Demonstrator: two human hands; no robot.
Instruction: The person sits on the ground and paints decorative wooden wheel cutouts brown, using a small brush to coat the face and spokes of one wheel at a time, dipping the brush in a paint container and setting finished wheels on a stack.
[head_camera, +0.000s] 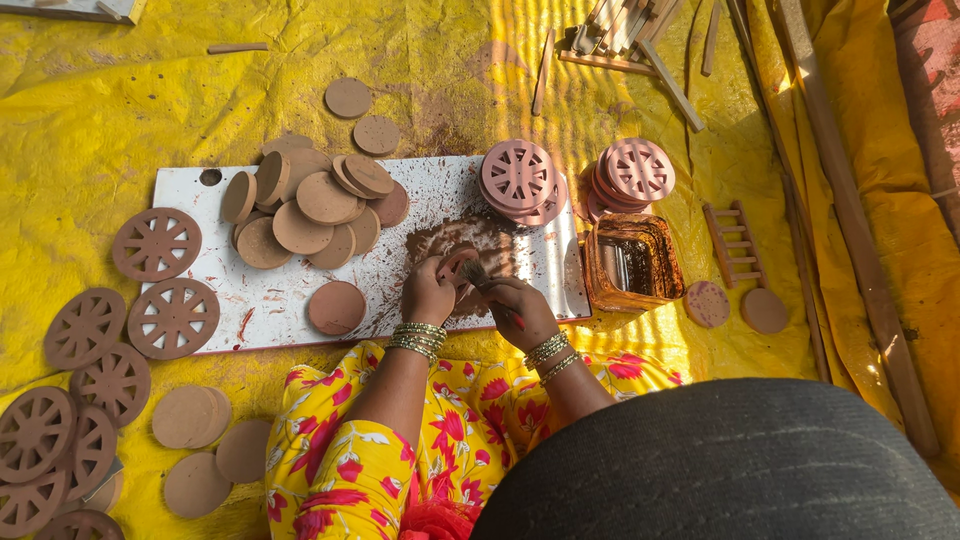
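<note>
Tub (598, 262) holds dark liquid (630, 262).

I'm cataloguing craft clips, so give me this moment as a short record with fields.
setting: white board on a yellow sheet
left hand: holds a small clay disc over the board
right hand: grips a thin tool whose tip meets that disc
on board: pile of plain clay discs, two spoked clay wheels
right of hands: stacked paler wheels, square orange container
far left: more spoked wheels
</note>
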